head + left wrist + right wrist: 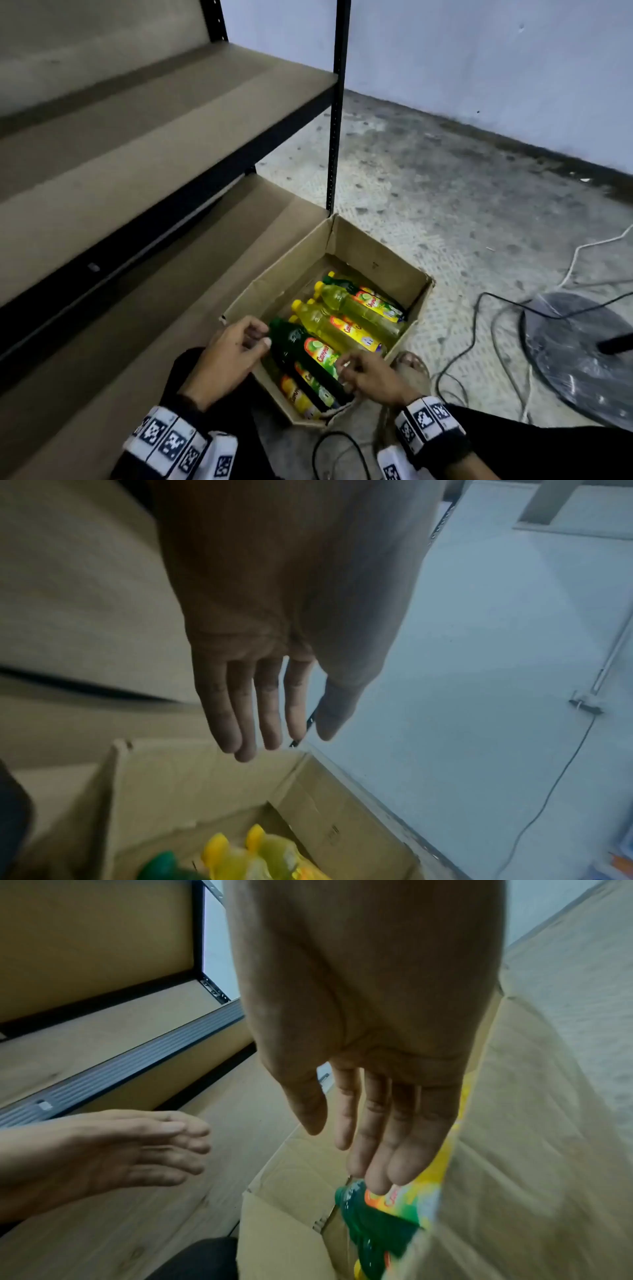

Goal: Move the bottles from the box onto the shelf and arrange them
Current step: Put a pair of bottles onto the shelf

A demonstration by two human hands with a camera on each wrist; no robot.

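Pick step, nothing grasped yet. Both hands slack over the box's (346, 236) near end: left hand (228, 356) at the top green bottle's (301, 349) cap, right hand (368, 377) over its label. Other bottles lie flat in box. Shelf (144, 113) bare. Next: close on it, lift clear of the rim.

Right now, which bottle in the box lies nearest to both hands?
The dark green bottle on top at the near end; the left hand is by its cap, the right hand over its label.
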